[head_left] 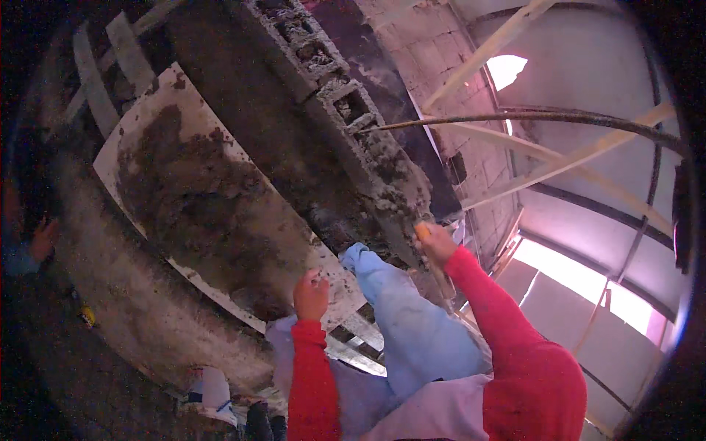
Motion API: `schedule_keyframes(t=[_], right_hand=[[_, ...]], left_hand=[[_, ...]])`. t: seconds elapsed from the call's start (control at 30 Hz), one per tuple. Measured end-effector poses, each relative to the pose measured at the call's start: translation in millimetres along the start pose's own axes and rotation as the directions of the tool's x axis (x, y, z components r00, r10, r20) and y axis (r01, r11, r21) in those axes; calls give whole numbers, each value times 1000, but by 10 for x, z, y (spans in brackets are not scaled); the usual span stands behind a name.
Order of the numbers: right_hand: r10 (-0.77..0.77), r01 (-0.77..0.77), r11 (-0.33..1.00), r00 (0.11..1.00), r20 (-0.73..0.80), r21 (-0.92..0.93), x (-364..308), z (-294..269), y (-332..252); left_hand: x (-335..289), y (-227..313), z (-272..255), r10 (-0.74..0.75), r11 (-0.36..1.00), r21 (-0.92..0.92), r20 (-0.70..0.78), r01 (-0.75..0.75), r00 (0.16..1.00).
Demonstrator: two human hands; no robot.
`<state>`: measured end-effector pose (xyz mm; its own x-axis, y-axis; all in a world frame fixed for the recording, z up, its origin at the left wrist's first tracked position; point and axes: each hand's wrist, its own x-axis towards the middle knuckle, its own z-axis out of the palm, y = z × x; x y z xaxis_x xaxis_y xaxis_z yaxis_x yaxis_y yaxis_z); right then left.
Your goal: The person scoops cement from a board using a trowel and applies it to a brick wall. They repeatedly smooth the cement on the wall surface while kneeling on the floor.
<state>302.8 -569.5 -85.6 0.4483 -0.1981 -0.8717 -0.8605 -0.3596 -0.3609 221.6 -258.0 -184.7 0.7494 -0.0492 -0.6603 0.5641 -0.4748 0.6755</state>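
My right hand [439, 247] is closed around an orange handle [422, 231] beside the end of the block wall [401, 192]. The rest of that tool is too dark and blurred to make out. My left hand [311, 296] hovers over the near end of a pale board [338, 283], fingers loosely bent and nothing visible in them. A wide heap of dark wet mortar [198, 191] covers most of the board. Grey mortar also lies on the wall's top near my right hand.
Hollow concrete blocks [312, 53] line the wall top. A bent metal bar [559, 115] juts across from the right, near wooden braces [544, 156]. Another person's hand [44, 239] shows at the far left. A white sack [215, 389] stands at the lower left.
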Motion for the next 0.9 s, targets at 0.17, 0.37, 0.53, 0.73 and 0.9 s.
schedule_keyframes(t=[0.17, 0.37, 0.53, 0.73, 0.9], right_hand=[[-106, 122, 988, 981, -163, 91, 324, -232, 755], [-441, 215, 880, 698, -563, -423, 919, -6, 207], [-503, 163, 810, 687, -525, -564, 1370, 105, -148], [-714, 285, 659, 528, -460, -695, 936, -101, 192], [-82, 101, 995, 884, -461, 17, 392, 147, -46]], left_hand=[[34, 77, 37, 58, 997, 51, -45, -56, 997], [50, -90, 195, 12, 1000, -21, -9, -12, 1000], [38, -77, 185, -170, 972, -149, 98, 183, 981], [-13, -9, 130, -74, 994, 83, -3, 74, 997], [-10, 116, 107, -67, 998, 5, -4, 67, 998]])
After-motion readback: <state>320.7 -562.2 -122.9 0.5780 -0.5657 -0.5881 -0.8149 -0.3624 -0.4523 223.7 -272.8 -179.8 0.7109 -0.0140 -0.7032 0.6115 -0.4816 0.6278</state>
